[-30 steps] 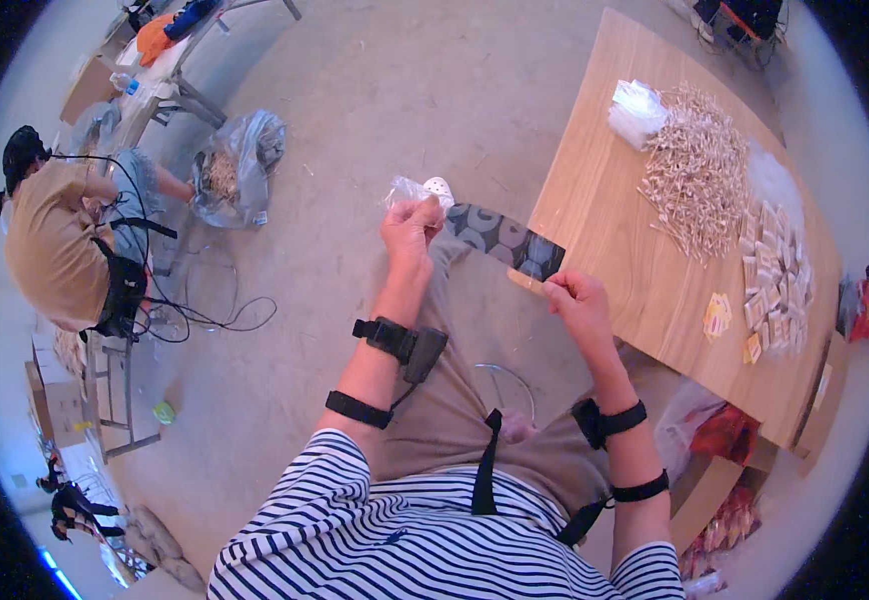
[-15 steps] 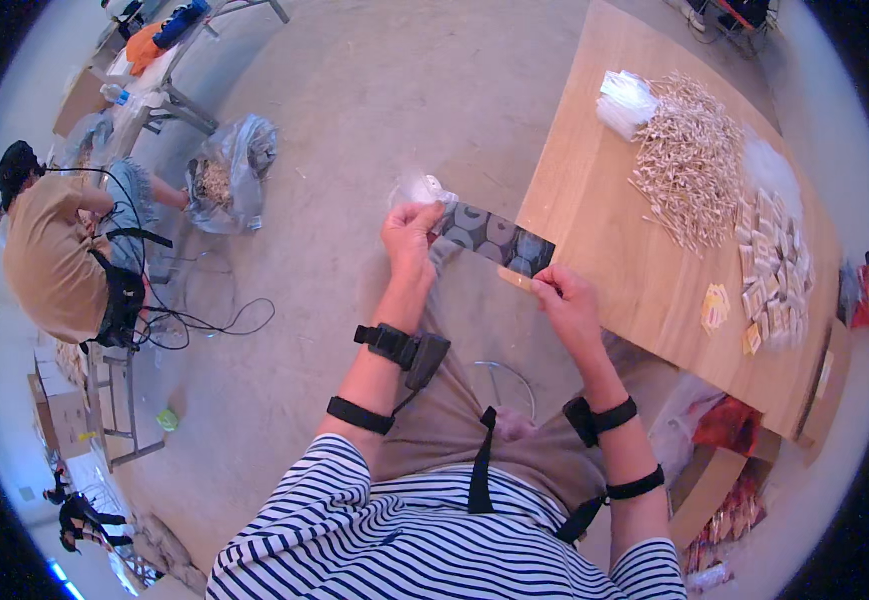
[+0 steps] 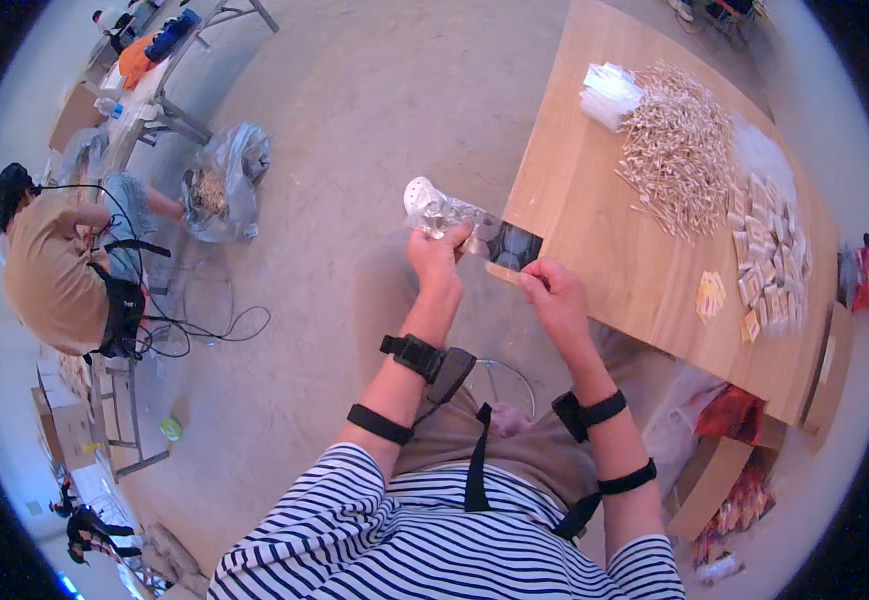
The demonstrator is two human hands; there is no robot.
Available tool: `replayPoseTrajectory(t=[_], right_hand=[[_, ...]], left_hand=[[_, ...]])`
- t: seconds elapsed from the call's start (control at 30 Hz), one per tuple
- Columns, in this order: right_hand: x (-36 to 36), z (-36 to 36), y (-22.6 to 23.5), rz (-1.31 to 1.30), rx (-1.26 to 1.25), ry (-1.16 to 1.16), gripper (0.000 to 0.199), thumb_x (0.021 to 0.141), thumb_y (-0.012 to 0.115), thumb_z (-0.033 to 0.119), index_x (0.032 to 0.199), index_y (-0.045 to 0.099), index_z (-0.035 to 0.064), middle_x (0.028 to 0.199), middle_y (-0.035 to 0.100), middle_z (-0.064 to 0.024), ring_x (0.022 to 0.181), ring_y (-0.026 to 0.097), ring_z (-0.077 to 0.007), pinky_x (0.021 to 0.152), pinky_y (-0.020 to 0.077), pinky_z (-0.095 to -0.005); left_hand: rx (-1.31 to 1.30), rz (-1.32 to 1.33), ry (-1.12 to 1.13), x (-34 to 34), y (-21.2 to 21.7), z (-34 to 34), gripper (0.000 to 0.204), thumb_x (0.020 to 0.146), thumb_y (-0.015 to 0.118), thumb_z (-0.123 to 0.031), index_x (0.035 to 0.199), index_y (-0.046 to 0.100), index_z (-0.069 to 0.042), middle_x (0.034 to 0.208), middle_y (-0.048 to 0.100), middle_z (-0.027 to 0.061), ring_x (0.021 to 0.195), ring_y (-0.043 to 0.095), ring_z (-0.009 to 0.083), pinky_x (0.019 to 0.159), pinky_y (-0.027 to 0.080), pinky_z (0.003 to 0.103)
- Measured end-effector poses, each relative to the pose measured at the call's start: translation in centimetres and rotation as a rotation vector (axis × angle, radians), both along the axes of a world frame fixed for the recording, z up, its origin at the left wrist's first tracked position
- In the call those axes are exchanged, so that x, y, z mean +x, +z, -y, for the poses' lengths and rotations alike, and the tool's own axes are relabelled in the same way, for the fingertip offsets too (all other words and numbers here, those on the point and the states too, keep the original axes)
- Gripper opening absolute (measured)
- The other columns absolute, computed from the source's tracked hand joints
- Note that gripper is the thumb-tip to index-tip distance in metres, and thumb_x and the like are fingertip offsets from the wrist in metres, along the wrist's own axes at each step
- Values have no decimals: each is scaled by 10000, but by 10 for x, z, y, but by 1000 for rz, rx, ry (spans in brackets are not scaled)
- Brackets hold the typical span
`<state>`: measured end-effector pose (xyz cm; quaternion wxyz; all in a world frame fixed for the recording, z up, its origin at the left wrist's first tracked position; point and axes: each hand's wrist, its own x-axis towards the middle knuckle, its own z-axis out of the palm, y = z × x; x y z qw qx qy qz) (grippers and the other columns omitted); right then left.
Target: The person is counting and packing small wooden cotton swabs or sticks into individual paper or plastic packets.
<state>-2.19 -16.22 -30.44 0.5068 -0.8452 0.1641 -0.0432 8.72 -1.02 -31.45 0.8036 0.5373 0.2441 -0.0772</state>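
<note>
Between my hands stretches a dark, glossy patterned strip (image 3: pixel 515 246), with a tan lower edge near its right end. My left hand (image 3: pixel 437 262) is closed in a pinch on its left part, where clear, shiny film (image 3: pixel 455 212) bunches above the fingers. My right hand (image 3: pixel 558 298) pinches the lower right corner between thumb and fingers. The strip is held in the air beside the left edge of the wooden table (image 3: pixel 575 200). Whether the strip and film are one piece, I cannot tell. Behind the film shows a white shoe (image 3: pixel 417 194).
On the table lie a heap of short pale sticks (image 3: pixel 677 150), clear plastic bags (image 3: pixel 611 95), several small packed bundles (image 3: pixel 770 250) and yellow-white cards (image 3: pixel 711 296). Leftward, a seated person (image 3: pixel 60 260) reaches to a plastic sack (image 3: pixel 225 190). An open carton (image 3: pixel 715 490) stands below right.
My left hand has moved right, closer to my right hand, and less of the dark strip shows between them. Shiny film now shows beyond my left fingers. My right hand has shifted slightly left.
</note>
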Motion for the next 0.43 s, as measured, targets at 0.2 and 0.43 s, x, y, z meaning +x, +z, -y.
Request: replayPoseTrajectory(t=[0.2,0.43], right_hand=[[1,-6,6,-22,-9,-15,150,866,675,200,913,687,58,773,683,-127,717,672,-269,649,512,-387],[-8,4,11,11,-107,-53,164,873,667,218,928,686,64,811,695,-136,760,683,-294,692,521,-411]], left_hand=[[40,14,11,-9,-16,8,347,744,784,35,1036,626,-63,937,699,35,762,669,163,599,520,307],[56,15,-23,-11,-28,15,383,762,803,-19,1094,614,-50,950,704,34,769,670,153,600,514,281]])
